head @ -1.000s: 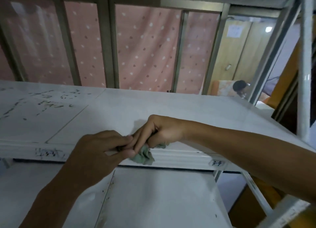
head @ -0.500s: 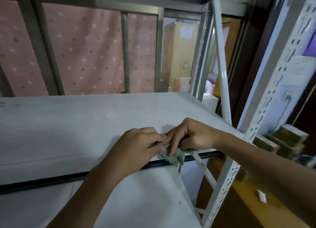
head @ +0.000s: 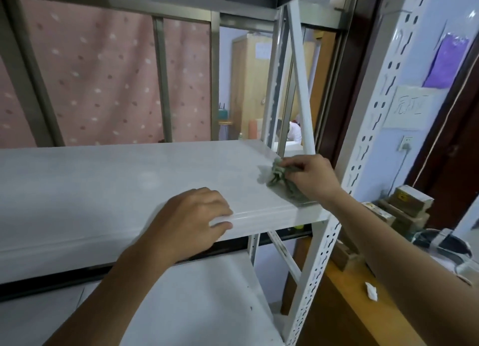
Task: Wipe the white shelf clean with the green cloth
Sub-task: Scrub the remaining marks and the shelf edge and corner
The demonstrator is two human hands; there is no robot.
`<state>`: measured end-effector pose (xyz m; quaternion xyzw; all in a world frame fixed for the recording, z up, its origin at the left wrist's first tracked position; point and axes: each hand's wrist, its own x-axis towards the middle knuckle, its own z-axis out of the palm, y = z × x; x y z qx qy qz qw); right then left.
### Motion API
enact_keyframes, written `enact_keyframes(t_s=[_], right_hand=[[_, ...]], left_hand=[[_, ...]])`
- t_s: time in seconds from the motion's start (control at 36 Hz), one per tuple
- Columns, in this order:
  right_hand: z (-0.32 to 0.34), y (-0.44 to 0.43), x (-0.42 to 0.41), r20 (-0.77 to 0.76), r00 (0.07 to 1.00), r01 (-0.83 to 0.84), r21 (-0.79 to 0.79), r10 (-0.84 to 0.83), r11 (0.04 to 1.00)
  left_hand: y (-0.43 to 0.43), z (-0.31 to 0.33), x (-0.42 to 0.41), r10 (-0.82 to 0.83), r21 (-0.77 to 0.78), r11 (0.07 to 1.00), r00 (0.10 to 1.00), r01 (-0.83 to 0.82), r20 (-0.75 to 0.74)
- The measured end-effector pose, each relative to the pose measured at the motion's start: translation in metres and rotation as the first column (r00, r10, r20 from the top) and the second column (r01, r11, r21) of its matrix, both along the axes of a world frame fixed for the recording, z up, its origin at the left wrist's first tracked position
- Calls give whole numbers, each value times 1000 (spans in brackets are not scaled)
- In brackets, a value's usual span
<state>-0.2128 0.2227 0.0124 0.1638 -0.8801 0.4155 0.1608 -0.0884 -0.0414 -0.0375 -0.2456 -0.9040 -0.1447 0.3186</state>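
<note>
The white shelf (head: pixel 108 179) runs across the middle of the view, its right end by a perforated white upright. A crumpled green cloth (head: pixel 281 181) lies on the shelf's right end. My right hand (head: pixel 311 176) grips the cloth from the right, fingers curled round it, pressing it onto the surface. My left hand (head: pixel 191 218) rests on the shelf's front edge, fingers curled over the rim, apart from the cloth.
A lower white shelf (head: pixel 186 306) sits beneath. The perforated upright (head: pixel 344 190) and a diagonal brace (head: pixel 300 86) stand at the right end. Boxes (head: pixel 404 205) and a wooden surface (head: pixel 363 314) lie to the right. A pink dotted curtain (head: pixel 103 81) hangs behind metal bars.
Both hands held the cloth at the front edge before. My left hand has let go and rests on the rim. My right hand has carried the cloth to the shelf's right end.
</note>
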Motion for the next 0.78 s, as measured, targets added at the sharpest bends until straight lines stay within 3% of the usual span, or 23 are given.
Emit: enact_keyframes(t_s=[0.17,0.39,0.78], right_hand=[[-3,-37,-72,62,977,176,294,-203,940],[5,-58,-138,200,926,182,507,-320,842],[5,-89,-206,176,976,17,517,-126,856]], left_hand=[[-20,0,3,11,4,1000,999,-11,-41],[-20,-3,0,-8,106,994,999,14,-54],[-22,-5,-3,-35,126,991,999,39,-37]])
